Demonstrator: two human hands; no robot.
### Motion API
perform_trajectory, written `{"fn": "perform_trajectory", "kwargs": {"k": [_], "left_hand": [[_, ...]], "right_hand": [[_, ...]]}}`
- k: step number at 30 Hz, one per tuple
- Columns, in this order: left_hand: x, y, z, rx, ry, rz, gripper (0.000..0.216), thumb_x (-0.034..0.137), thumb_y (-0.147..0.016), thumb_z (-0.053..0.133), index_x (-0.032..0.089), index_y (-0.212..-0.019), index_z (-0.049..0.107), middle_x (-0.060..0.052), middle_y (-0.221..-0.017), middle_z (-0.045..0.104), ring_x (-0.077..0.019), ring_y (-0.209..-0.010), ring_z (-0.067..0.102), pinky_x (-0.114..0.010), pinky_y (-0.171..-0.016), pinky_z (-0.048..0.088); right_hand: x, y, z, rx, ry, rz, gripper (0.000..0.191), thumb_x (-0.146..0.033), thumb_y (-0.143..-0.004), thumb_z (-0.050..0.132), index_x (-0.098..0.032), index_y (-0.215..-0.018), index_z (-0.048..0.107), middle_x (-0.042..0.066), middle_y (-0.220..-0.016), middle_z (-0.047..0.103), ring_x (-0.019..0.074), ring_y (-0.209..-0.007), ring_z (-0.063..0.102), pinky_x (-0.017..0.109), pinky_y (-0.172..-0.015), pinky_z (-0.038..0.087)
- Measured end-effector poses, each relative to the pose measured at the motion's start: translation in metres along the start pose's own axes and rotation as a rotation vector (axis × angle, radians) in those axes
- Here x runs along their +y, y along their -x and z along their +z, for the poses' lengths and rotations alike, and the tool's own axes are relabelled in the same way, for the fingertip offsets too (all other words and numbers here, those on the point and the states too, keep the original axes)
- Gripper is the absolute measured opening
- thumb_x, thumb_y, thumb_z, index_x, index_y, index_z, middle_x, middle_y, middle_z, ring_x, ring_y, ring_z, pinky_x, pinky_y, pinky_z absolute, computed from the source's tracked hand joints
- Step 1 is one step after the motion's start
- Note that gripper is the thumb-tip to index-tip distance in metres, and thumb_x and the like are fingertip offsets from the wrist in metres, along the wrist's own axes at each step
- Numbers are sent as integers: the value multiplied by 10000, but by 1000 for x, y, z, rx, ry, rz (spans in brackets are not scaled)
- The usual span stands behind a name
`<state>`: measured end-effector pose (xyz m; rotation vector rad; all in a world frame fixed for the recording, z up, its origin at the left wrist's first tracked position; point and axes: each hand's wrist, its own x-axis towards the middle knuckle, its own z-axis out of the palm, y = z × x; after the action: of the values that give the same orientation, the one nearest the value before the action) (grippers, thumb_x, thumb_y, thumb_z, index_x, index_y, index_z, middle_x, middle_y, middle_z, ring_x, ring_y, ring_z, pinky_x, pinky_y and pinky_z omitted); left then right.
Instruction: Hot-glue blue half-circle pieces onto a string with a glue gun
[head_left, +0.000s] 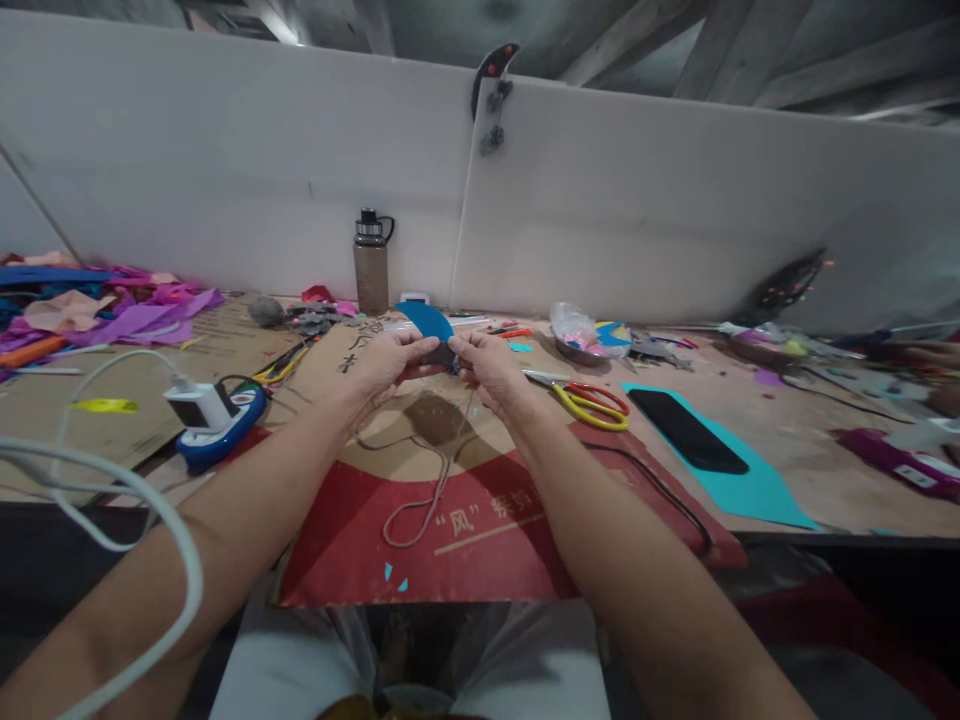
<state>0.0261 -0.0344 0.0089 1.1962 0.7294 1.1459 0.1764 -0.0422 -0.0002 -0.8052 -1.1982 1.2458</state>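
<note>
The blue, curved, flat strip (425, 320) looks light and bendy, so it may crease if squeezed hard. A soft pinch at its low end seems best. It is up between the two hands: the left hand (397, 360) pinches its bottom edge, and the right hand (487, 365) pinches its lower right end. Under both hands, a thin pinkish-grey cord (405, 545) lies looped on red and tan cardboard (337, 540). Scissors with red and yellow handles (571, 394) lie just right of the right hand.
</note>
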Motion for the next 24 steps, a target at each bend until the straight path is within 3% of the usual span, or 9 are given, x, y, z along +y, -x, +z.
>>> {"fn": "perform_trajectory", "kwargs": {"k": [7, 15, 24], "left_hand": [[1, -1, -1, 83, 24, 43, 135, 197, -688, 705, 104, -678, 608, -61, -753, 650, -130, -703, 618, -310, -688, 558], [1, -1, 0, 88, 23, 78, 179, 196, -687, 709, 110, -622, 566, -35, -686, 620, -114, -659, 598, -309, -682, 554], [-5, -2, 2, 85, -30, 54, 117, 214, -691, 705, 126, -684, 629, -46, -749, 654, -122, -688, 618, -271, -652, 541]], "right_hand": [[-5, 1, 1, -50, -112, -8, 317, -408, -626, 719, -169, -778, 577, -90, -553, 307, 25, -451, 218, 183, -415, 157], [1, -2, 0, 45, 150, -110, 235, -362, -632, 677, -168, -693, 560, -60, -591, 429, 36, -479, 307, 193, -422, 232], [6, -2, 2, 136, 226, -150, 192, -346, -660, 622, -176, -656, 534, -71, -527, 391, 44, -444, 310, 201, -422, 255]]}}
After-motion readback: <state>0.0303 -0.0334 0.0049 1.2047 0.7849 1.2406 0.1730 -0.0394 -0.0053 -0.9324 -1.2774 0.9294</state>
